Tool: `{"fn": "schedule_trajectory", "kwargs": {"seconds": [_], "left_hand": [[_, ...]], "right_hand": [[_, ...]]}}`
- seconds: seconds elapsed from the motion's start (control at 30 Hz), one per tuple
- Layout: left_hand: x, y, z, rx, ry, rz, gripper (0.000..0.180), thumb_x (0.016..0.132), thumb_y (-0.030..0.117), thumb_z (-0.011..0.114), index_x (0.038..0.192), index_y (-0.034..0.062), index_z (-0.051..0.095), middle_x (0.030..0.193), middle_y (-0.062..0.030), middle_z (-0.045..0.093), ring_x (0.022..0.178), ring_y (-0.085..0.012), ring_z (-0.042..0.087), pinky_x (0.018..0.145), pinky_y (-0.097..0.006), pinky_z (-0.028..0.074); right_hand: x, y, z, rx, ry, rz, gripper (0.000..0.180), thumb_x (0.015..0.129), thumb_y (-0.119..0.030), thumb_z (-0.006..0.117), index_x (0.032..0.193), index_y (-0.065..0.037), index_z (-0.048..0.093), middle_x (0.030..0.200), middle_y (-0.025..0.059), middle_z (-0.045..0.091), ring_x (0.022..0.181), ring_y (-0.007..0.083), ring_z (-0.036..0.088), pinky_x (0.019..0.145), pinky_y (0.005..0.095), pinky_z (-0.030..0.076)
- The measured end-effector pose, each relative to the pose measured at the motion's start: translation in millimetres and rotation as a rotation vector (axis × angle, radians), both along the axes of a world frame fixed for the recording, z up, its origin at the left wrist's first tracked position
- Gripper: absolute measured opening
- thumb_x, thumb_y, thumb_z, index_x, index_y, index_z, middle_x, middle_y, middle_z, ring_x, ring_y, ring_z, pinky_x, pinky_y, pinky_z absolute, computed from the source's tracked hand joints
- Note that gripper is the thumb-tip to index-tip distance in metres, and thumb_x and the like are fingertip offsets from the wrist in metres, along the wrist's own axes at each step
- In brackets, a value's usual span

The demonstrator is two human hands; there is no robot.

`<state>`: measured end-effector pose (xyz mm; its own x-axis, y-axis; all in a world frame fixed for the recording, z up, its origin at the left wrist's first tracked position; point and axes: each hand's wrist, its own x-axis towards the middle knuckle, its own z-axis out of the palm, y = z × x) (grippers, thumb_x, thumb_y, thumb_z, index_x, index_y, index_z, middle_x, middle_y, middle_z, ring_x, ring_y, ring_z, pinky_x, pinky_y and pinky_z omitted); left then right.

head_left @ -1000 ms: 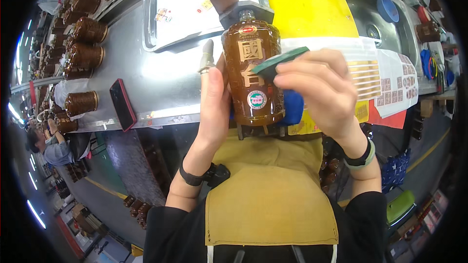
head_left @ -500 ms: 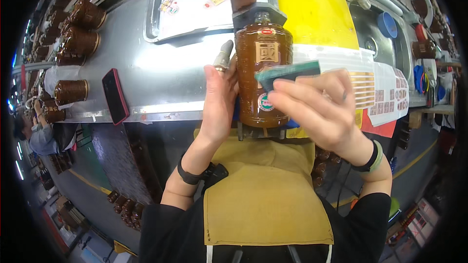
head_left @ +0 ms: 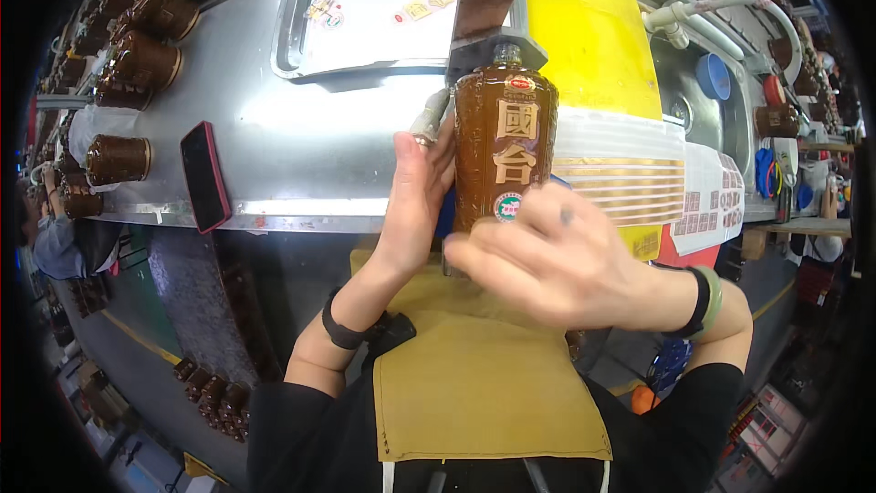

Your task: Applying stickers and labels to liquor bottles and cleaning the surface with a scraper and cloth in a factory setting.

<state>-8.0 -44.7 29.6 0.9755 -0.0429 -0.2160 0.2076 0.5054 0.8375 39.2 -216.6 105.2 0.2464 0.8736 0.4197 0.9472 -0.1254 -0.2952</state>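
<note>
A glossy brown bottle [head_left: 484, 141] lies in front of me, neck away, with raised gold characters and a red oval emblem on its front. A round green-and-white sticker [head_left: 507, 206] shows low on it. My left hand [head_left: 415, 201] rests along the bottle's left side, fingers stretched out and thumb apart; a pale cover sits on one fingertip. Over the bottle's lower end, my right hand [head_left: 557, 256] is closed, fingers curled and slightly blurred. The flat dark-green scraper seen in it half a second earlier is hidden beneath the hand.
A metal tray [head_left: 290, 36] holds a white sheet with loose stickers. A phone [head_left: 205, 175] lies at the bench's left edge, near brown bottles [head_left: 119, 160]. To the right are a yellow board [head_left: 593, 36], gold strips [head_left: 620, 190], sticker sheets [head_left: 707, 201] and a sink with a blue bowl [head_left: 714, 76].
My right hand has moved down and left to the bottle's lower end, uncovering its middle characters. The scraper has gone out of sight. My left hand stays beside the bottle; the view has shifted slightly.
</note>
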Motion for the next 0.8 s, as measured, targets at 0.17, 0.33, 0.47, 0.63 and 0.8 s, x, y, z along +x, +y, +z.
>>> {"fn": "schedule_trajectory", "kwargs": {"seconds": [0.17,0.33,0.47,0.63,0.8], "left_hand": [[-2.6,-3.1,-7.4,0.04,0.027,0.105,0.088,0.105,0.068,0.014,0.162,-0.0003,0.014,0.162,-0.0199,0.034,0.148,-0.0288,0.037,0.122,-0.042,0.029],[-1.0,-0.5,-9.2,0.0,-0.007,0.071,0.088,0.105,0.068,0.014,0.163,0.0019,0.012,0.163,-0.022,0.031,0.148,-0.0302,0.037,0.121,-0.043,0.03],[2.7,0.5,-5.8,0.013,0.027,0.052,0.088,0.105,0.068,0.014,0.163,0.0024,0.013,0.162,-0.0214,0.033,0.147,-0.0296,0.038,0.121,-0.043,0.031],[1.6,-2.7,2.5,0.041,-0.056,0.109,0.08,0.109,0.056,0.026,0.159,-0.0063,0.02,0.16,-0.0208,0.035,0.147,-0.0295,0.037,0.123,-0.044,0.03],[13.5,5.5,0.5,0.813,-0.521,0.212,0.08,0.092,0.053,0.069,0.148,-0.0007,0.049,0.157,-0.0251,0.038,0.136,-0.0398,0.049,0.113,-0.046,0.04]], "right_hand": [[94.2,21.8,-6.3,0.101,-0.2,-0.291,0.026,0.08,-0.016,0.071,0.105,-0.008,0.067,0.088,0.0041,0.062,0.08,0.0248,0.059,0.068,0.0377,0.049],[69.8,-1.5,-25.7,0.092,-0.56,-0.274,0.029,0.079,-0.021,0.071,0.108,-0.02,0.072,0.092,-0.002,0.058,0.077,0.0185,0.053,0.069,0.0358,0.043],[3.9,-10.0,-22.5,0.147,-0.166,0.105,0.035,0.072,-0.021,0.071,0.107,-0.015,0.073,0.084,-0.0014,0.053,0.074,0.0146,0.052,0.061,0.0281,0.043],[60.3,0.1,-23.9,0.145,-0.094,-0.438,0.027,0.082,-0.012,0.076,0.109,-0.01,0.072,0.08,0.0044,0.055,0.071,0.0222,0.055,0.067,0.0355,0.043],[94.1,-16.4,-6.6,0.193,-0.207,-0.706,0.025,0.087,-0.008,0.076,0.111,-0.007,0.07,0.085,0.0111,0.062,0.077,0.0275,0.062,0.069,0.0371,0.048]]}}
